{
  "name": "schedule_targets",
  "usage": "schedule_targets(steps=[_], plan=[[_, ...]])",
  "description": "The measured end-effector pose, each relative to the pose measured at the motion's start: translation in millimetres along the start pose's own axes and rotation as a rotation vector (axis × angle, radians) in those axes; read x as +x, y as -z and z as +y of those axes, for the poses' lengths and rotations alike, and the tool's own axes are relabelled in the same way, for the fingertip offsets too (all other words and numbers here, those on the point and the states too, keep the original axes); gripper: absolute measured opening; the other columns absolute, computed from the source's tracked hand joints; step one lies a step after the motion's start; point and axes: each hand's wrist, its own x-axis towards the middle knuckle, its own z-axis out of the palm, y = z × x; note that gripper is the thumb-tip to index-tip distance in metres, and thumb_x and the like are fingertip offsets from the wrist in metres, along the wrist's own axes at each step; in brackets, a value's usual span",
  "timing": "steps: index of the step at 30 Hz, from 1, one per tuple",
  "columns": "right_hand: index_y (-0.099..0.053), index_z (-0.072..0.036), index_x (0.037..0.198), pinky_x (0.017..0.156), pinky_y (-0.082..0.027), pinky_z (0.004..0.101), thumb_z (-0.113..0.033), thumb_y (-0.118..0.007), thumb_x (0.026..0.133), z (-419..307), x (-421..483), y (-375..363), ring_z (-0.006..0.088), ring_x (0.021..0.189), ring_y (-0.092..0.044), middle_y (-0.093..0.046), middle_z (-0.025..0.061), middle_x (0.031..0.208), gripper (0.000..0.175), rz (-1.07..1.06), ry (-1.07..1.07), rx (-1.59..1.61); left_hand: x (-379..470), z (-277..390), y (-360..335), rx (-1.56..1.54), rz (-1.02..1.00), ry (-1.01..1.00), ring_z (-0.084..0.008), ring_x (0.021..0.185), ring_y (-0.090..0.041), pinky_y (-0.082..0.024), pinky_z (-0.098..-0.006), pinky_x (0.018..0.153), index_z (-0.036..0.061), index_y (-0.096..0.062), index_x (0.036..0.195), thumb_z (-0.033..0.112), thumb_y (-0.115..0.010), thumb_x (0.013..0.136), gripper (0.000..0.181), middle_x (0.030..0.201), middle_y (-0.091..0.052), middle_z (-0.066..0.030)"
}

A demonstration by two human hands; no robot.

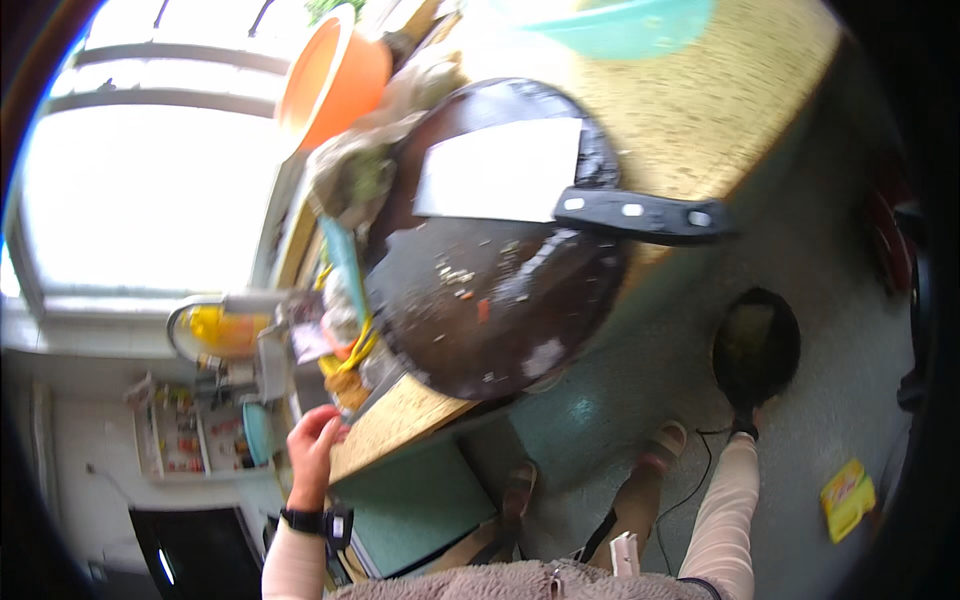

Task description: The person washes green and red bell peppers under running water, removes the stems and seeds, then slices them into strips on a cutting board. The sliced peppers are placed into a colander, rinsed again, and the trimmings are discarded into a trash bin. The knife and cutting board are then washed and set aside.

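My left hand hovers at the counter's left edge, fingers loosely bent and apart, with nothing seen in them. A black band circles that wrist. Low at my right side, my right hand grips the handle of a dark frying pan; the pan hides most of the hand. In front of me a round dark chopping board carries small food scraps. Across its far half lies a cleaver with a broad blade and a black riveted handle, which juts past the board.
The speckled yellow countertop holds a turquoise basin. Plastic bags and an orange basin line the window side. Packets crowd the board's left. A cable and a yellow packet are at lower right.
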Motion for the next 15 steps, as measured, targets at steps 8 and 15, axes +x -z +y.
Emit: schedule_targets(steps=[8,15], plan=[[-0.051,-0.009,0.122,0.078,-0.046,0.0319,-0.036,-0.064,0.084,-182,-137,-131,0.0174,0.095,-0.054,-0.056,0.0049,0.108,0.048,0.135,0.021,-0.599,32,-39,44,-0.023,-0.038,-0.022,-0.0105,0.076,-0.063,-0.049,-0.023,0.066,-0.0007,-0.065,0.096,0.01,-0.058,0.089,0.014,0.085,-0.066,-0.0034],[-0.04,-0.002,0.132,0.105,-0.031,0.0374,0.004,-0.056,0.072,-339,-417,-367,0.0292,0.12,-0.043,-0.043,0.0152,0.132,0.062,-0.542,1.609,-1.363,114,-92,117,0.426,0.252,-0.49,-0.0267,0.091,-0.062,-0.048,-0.0319,0.08,0.0021,-0.064,0.099,0.007,-0.059,0.083,0.017,0.094,-0.064,-0.0122]])
